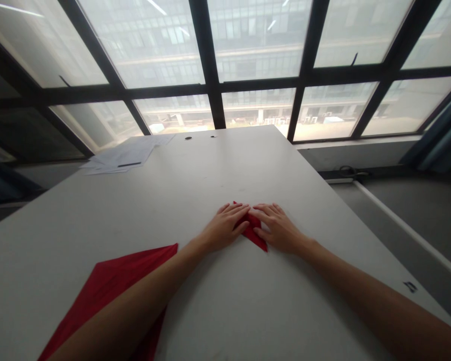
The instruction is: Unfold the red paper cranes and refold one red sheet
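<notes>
A small folded red paper piece (254, 232) lies on the white table (248, 165) in front of me. My left hand (224, 226) rests flat on its left part, fingers stretched out together. On its right part lies my right hand (277, 227), fingers also extended and pressing down. Most of the paper is hidden under the two hands; only a strip between them and a lower corner show.
A larger red sheet (108, 288) lies at the near left, partly under my left forearm. A stack of white papers (126, 155) sits at the far left corner. Two small dark holes (188, 137) mark the far edge, below large windows. The floor drops off to the right.
</notes>
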Tool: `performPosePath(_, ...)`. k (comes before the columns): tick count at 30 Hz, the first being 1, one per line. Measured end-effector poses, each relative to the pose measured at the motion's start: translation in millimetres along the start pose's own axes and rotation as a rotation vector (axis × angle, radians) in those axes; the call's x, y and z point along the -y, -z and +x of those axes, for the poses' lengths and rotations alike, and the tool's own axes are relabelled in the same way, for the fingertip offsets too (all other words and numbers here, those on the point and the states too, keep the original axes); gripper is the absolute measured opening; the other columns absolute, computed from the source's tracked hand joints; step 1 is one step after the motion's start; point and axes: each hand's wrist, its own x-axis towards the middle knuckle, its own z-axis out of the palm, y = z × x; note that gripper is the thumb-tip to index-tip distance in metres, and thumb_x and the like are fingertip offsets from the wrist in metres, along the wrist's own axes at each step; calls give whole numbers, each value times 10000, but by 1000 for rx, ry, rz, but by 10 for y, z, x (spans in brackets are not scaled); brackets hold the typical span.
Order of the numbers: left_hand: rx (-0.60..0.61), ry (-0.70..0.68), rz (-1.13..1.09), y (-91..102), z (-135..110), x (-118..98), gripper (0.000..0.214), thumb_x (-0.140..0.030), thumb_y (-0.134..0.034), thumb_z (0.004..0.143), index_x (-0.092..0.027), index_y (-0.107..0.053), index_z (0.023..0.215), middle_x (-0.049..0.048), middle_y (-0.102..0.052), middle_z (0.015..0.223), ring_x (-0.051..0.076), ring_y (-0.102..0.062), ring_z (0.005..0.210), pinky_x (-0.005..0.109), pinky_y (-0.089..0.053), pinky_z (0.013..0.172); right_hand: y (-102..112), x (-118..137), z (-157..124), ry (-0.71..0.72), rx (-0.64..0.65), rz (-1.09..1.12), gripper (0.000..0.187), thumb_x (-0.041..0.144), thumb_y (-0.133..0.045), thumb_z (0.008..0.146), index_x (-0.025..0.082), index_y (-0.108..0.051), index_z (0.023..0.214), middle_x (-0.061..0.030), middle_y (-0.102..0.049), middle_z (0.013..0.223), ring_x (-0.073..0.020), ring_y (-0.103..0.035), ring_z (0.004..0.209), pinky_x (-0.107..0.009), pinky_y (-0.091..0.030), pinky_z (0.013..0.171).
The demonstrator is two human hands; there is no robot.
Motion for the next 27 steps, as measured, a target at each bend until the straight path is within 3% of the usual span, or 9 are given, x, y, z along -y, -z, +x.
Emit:
performPosePath(4,-52,39,43,-2,6,-14,406,-396,-344,1043,-317,-535,1393,11,-541,1451,221,-454,1348,465,-242,1169,-31,-93,19,-131,-77,-20,374,278,-546,923,218,-609,1287,-113,-597,1343,-275,-507,1259,-499,-312,1123)
performPosePath(11,-61,36,68,27,-3,-46,369,-334,-487,987,-366,-578,1343,11,-557,1407,245,-479,1283,464,-288,1114,34,-298,55,-169,-148,125,213,290,-592,868,261,-748,1010,-56,-705,1171,-244,-625,1106,-432,-437,1029)
performPosePath(19,-76,41,55,7,5,-39,368,-321,-492,987,-372,-579,1340,16,-569,1362,243,-491,1253,461,-293,1102,112,-346,64,-177,-155,419,259,403,-595,874,245,-754,1005,-56,-750,1072,-256,-663,1072,-433,-478,1010)
performPosePath(22,-87,55,59,4,9,-41,368,-335,-483,992,-368,-572,1348,17,-577,1339,245,-491,1241,466,-294,1096,131,-332,57,-196,-241,520,253,364,-559,892,217,-747,976,-71,-748,1062,-250,-672,1043,-421,-498,987)
performPosePath(25,-96,81,73,8,7,-45,370,-357,-473,997,-372,-566,1356,30,-579,1317,254,-485,1222,468,-320,1069,135,-268,44,-207,-428,387,240,283,-515,904,211,-733,975,-87,-728,1079,-256,-648,1065,-443,-489,994)
performPosePath(27,-99,93,83,12,2,-50,372,-372,-486,992,-379,-564,1356,36,-573,1306,259,-480,1203,465,-344,1043,130,-181,33,-157,-457,227,251,230,-504,904,216,-726,1021,-92,-707,1129,-261,-618,1110,-463,-464,1019)
